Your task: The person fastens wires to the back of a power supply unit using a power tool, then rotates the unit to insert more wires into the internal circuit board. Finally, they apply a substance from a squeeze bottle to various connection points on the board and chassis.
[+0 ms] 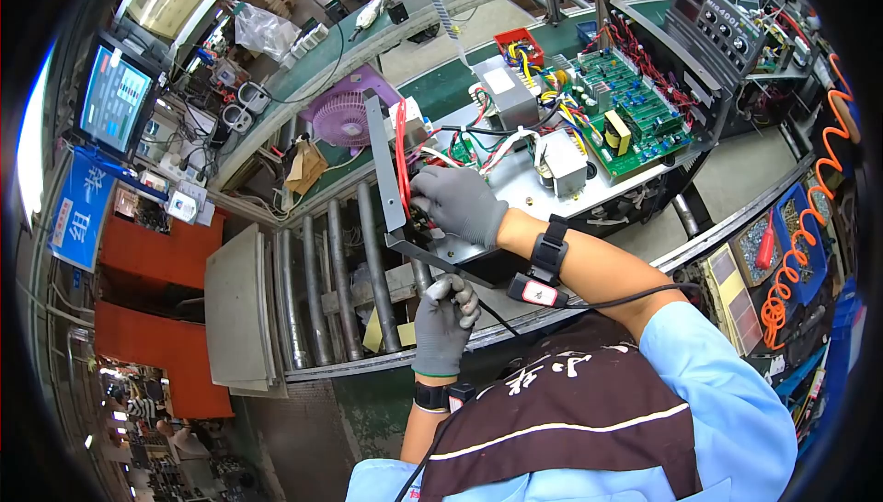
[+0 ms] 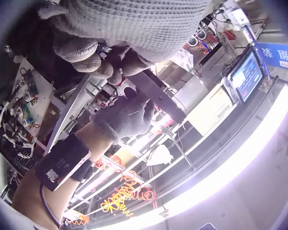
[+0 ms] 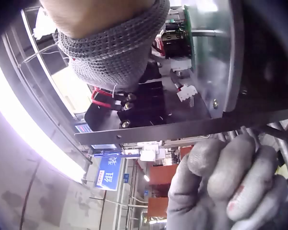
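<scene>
My right hand (image 1: 460,203), in a grey glove, reaches into an open welding machine chassis, just inside its dark upright end panel (image 1: 382,157). Its fingertips are at the panel's inner face, beside red cables (image 1: 402,162); what they work on is hidden. In the right wrist view, black parts with bolts (image 3: 126,123) and a white connector (image 3: 187,93) show below the glove cuff. My left hand (image 1: 444,323), also gloved, hangs just outside the chassis with fingers curled inward. Between its fingers and palm, a small shiny metal piece (image 2: 104,49) shows in the left wrist view.
The chassis stands on a roller conveyor (image 1: 336,263). It carries a purple fan (image 1: 340,118), transformers (image 1: 563,162) and a green circuit board (image 1: 630,107). Coiled orange hoses (image 1: 780,304) hang at the right by parts bins (image 1: 798,226). A monitor (image 1: 117,100) stands left.
</scene>
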Available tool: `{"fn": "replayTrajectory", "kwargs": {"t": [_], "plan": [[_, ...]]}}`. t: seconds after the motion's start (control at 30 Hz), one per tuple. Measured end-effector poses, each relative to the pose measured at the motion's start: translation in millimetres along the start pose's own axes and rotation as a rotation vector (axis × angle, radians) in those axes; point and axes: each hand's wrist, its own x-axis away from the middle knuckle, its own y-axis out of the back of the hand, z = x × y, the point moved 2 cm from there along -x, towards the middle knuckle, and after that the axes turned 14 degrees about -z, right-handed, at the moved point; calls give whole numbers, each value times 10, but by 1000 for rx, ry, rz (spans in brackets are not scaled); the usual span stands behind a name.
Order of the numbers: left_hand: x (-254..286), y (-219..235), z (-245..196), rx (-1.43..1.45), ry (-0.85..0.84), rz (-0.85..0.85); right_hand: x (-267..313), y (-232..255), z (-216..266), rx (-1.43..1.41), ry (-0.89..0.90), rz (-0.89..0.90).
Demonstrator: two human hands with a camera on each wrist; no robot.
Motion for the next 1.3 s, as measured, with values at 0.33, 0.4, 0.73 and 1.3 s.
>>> {"fn": "replayTrajectory", "kwargs": {"t": [0.33,0.4,0.73,1.3], "plan": [[93,-284,-72,-208,-268,15,118,771,317,-228,-11,291],[125,-339,-57,-223,-294,18,193,812,317,-223,15,322],[-3,-220,39,-15,-95,277,262,752,277,-379,-46,399],[5,92,-160,148,-161,-76,57,322,211,-7,117,-2]]}}
